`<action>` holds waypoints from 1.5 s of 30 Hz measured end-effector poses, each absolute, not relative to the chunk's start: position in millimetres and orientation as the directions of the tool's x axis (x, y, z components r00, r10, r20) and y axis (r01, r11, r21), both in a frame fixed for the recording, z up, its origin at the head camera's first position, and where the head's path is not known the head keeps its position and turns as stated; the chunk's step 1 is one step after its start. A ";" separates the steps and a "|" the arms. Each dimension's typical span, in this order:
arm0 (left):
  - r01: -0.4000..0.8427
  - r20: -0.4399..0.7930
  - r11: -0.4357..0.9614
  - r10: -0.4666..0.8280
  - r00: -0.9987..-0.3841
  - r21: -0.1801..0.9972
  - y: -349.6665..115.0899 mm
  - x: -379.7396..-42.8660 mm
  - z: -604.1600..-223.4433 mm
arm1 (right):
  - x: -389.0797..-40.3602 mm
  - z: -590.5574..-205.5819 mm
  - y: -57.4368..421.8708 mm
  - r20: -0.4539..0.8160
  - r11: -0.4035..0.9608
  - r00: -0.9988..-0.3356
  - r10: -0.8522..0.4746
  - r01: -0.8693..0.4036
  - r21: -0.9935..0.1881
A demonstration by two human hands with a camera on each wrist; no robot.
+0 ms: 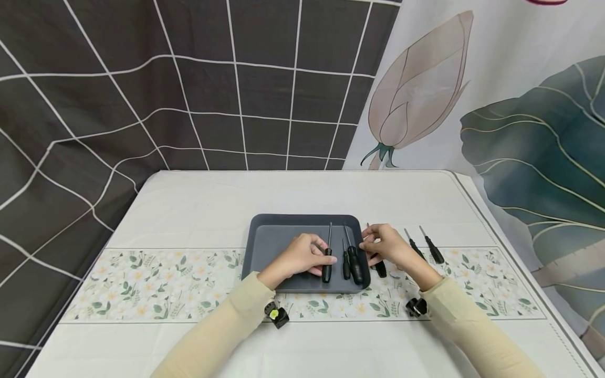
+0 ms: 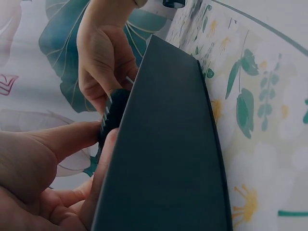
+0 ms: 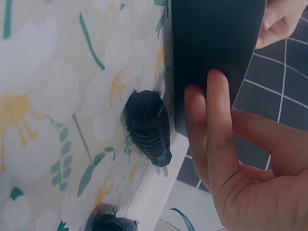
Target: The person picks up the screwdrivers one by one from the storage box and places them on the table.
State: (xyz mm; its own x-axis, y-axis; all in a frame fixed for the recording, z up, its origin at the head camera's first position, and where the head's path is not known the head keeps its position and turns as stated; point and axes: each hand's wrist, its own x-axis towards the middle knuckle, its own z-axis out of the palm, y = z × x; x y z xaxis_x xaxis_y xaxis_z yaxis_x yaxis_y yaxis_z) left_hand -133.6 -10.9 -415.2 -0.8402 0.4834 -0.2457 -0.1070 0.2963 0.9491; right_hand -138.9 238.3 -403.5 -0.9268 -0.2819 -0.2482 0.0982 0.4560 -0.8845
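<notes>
A grey rectangular tray (image 1: 264, 231) lies on the table in the head view. Above its inside, my left hand (image 1: 302, 255) pinches the black handle of a screwdriver (image 1: 327, 270) between thumb and fingers, its shaft pointing away from me. Beside it in the tray lie a small screwdriver (image 1: 346, 266) and a thicker one (image 1: 355, 268). My right hand (image 1: 385, 244) holds the tray's right rim. In the right wrist view, two fingertips (image 3: 219, 86) press its outer wall while the thumb passes behind the edge. Partly under that hand is another screwdriver (image 3: 149, 125), outside the tray.
Farther right, two more black screwdrivers, one thin (image 1: 412, 242) and one thicker (image 1: 434, 251), lie on the tablecloth. The white cloth (image 1: 198, 205) has a floral band (image 1: 156, 278). A dark grid curtain (image 1: 264, 94) and a flowered curtain (image 1: 425, 84) hang behind the table.
</notes>
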 end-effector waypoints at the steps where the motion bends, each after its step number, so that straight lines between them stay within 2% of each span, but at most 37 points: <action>1: -0.111 -0.247 0.292 0.483 -0.840 0.950 -11.3 -133.6 -414.7 | -138.9 -403.6 238.3 -0.248 0.456 -0.926 -0.283 0.098 -0.885; 18: -0.135 -0.244 0.255 0.464 -0.852 0.957 -17.9 -135.5 -412.6 | -138.7 -400.8 237.4 -0.246 0.462 -0.920 -0.306 0.083 -0.883; 45: -0.154 -0.257 0.258 0.437 -0.862 0.954 -38.3 -135.3 -409.8 | -138.6 -402.2 239.8 -0.277 0.419 -0.915 -0.293 0.138 -0.898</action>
State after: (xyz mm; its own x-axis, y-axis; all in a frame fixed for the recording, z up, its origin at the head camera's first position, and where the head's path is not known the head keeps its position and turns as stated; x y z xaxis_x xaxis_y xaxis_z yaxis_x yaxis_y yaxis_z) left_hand -135.3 -38.3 -409.8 -0.8618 0.4371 -0.2572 -0.1539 0.2580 0.9538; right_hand -138.6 239.8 -402.2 -0.9151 -0.2928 -0.2772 0.1379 0.4187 -0.8976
